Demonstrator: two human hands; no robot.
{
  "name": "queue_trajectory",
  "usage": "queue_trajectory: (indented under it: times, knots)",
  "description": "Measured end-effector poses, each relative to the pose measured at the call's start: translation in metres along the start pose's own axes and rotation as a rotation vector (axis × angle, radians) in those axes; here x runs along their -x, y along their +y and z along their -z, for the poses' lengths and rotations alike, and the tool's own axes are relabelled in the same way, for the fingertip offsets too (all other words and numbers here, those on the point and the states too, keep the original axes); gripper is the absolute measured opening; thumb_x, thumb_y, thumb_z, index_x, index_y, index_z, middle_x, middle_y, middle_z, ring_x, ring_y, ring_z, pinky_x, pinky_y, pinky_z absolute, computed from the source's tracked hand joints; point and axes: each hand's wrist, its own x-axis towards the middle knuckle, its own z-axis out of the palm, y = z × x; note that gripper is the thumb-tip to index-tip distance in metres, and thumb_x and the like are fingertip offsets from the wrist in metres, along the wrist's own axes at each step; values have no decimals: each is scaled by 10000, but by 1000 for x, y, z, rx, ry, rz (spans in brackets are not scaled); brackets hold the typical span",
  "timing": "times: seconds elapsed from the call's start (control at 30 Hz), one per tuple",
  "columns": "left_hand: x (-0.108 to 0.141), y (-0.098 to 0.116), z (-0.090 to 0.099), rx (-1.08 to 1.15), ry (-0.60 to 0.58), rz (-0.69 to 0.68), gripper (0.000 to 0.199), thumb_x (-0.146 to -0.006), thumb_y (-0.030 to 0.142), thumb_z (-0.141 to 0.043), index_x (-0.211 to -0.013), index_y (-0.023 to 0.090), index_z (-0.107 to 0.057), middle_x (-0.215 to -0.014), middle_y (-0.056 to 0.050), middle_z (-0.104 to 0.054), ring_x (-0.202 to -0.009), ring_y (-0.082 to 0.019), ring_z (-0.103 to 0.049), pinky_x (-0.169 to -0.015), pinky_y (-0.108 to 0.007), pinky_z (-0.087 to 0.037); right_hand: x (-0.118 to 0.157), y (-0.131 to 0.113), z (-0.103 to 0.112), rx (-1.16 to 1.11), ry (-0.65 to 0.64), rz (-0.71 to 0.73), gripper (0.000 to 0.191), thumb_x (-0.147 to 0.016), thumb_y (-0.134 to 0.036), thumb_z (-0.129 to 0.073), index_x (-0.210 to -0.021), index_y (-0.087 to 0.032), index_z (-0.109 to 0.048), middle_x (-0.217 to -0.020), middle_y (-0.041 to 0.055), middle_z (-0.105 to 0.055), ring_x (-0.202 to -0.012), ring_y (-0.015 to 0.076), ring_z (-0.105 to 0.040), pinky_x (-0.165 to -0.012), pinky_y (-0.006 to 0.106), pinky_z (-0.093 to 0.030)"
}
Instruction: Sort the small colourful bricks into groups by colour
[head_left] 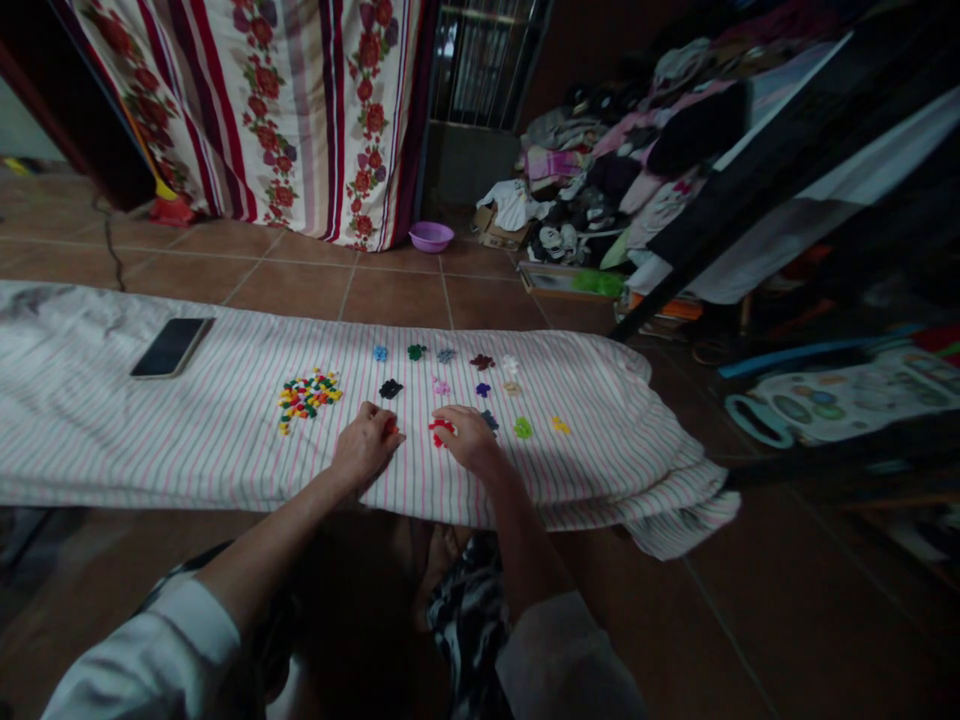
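My left hand (365,445) rests on the striped cloth, its fingers curled round a small cluster of orange-red pieces (391,427). Part of that cluster is hidden by the hand. To its right, my right hand (471,438) reaches over a heap of red pieces (441,432), fingers and thumb apart, the tips touching the heap. A dark grey-blue cluster (490,420) shows just beyond its knuckles. Behind the hands lie black pieces (390,388), pink pieces (441,386) and purple pieces (483,390). Mixed colourful pieces (307,397) are scattered to the left.
A phone (172,347) lies at the left on the striped cloth (240,430). Green pieces (523,428) and yellow pieces (560,425) sit at the right. Beyond are a purple basin (431,236) on the tiled floor, a floral curtain (315,120) and heaped clothes (600,170).
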Motion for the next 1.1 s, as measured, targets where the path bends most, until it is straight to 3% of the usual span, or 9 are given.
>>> queue_trajectory:
  times: [0.27, 0.77, 1.1]
  knots:
    - [0, 0, -1, -3, 25, -11, 229, -873, 347, -535, -1051, 219, -604, -1095, -64, -534, -887, -174, -608, -731, -286, -478, 2, -2, -5, -12, -40, 96, 181, -810, -155, -548, -960, -156, -649, -1013, 78, -670, -974, 180, -567, -927, 339, -359]
    - [1, -1, 0, -19, 32, -33, 252, -875, 352, -500, -1065, 220, -598, -1104, -65, -533, -869, -181, -611, -694, -291, -472, 1, -3, -8, 36, -16, 34, 83, -849, -162, -531, -804, -177, -600, -863, 36, -624, -871, 163, -533, -862, 297, -367]
    - [-1, -5, -3, -14, 24, -41, 271, -865, 411, -538, -1041, 219, -612, -1100, -62, -535, -872, -176, -615, -687, -279, -471, -3, -3, -7, 52, -29, 23, 259, -869, -79, -433, -990, -154, -650, -987, 69, -666, -969, 170, -568, -911, 310, -386]
